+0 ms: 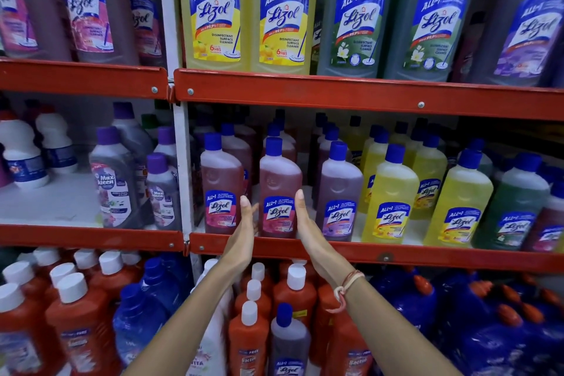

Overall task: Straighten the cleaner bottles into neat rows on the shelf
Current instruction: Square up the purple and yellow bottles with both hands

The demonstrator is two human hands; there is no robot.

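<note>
A pink bottle (279, 192) with a blue cap stands upright at the front edge of the middle shelf (335, 249), its Lizol label facing out. It sits between the two hands. The left hand (244, 223) is just beside its left flank, flat and open, fingers straight and pointing up; whether the palm touches the bottle cannot be told. The right hand (305, 223) stands the same way at the bottle's right flank, fingers extended, its fingertips level with the top of the label and seemingly against the side. Neither hand closes around anything. A red and white thread band (346, 287) circles the right wrist.

Left of the bottle stands a second pink bottle (221, 186), near but apart from it. Right of it stands a purple bottle (338, 195), then two yellow bottles (393, 201) and a green bottle (515, 204) further along the front row. More bottles of the same kinds stand in rows behind them.

The shelf above holds large yellow jugs (247, 9) and green jugs (393, 12). The shelf below holds orange bottles (250, 339) with white caps and dark blue jugs (488, 330). A white upright (180, 161) divides this bay from the next, where grey Max Kleen bottles (114, 180) stand.
</note>
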